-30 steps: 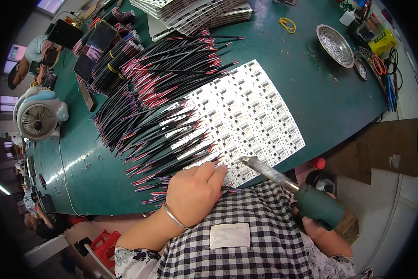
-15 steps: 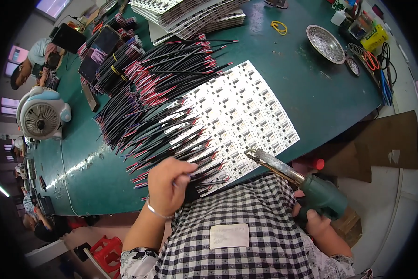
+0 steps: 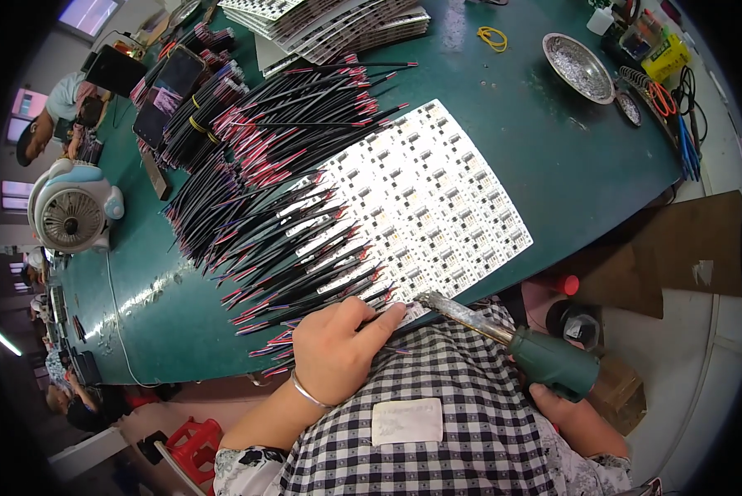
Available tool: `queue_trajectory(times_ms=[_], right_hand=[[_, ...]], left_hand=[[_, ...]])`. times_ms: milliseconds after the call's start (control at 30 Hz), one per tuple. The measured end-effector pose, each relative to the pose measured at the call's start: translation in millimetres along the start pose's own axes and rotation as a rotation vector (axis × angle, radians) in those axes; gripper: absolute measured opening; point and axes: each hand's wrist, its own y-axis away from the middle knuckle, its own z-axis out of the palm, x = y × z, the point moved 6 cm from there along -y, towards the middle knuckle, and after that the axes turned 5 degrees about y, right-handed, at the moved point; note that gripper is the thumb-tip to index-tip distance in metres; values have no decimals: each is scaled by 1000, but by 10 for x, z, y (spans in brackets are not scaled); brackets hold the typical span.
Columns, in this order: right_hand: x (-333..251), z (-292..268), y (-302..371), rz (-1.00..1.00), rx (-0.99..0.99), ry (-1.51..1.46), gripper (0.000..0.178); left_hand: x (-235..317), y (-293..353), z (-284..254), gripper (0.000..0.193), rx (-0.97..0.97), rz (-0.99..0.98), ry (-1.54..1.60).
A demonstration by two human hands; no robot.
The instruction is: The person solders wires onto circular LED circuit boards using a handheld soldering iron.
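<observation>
My left hand is closed at the near edge of a white circuit-board panel, its index finger and thumb pressed together at the board's corner. They pinch a thin black wire, mostly hidden by the fingers. In my right hand is a soldering iron with a thick green handle. Its metal tip meets the board just right of my left fingertips. Black wires with red and white ends lie in rows along the panel's left side, their ends on the board.
Bundled wires and a stack of panels stand behind. A metal dish of silvery bits sits at the far right, near a yellow wire loop. A small fan is at left; other people work beyond.
My left hand has moved right and down onto the board's near corner. The soldering iron has shifted left and lower, bringing its tip beside my left fingers.
</observation>
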Motion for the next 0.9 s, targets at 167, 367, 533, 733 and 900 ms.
queue_trajectory(times_ms=[167, 367, 533, 733, 900], right_hand=[[-61, 29, -52, -50, -10, 69, 29], [-102, 29, -98, -86, -15, 38, 28], [-156, 36, -132, -15, 6, 4, 31], [-273, 12, -253, -129, -66, 49, 29], [-351, -94, -226, -124, -8, 85, 29]], left_hand=[[6, 28, -1, 31, -41, -39, -67], [4, 31, 10, 31, -57, -40, -67], [4, 15, 16, 30, -57, -41, -45], [22, 20, 6, 28, -54, -57, -58], [36, -28, -7, 26, -61, -34, -60]])
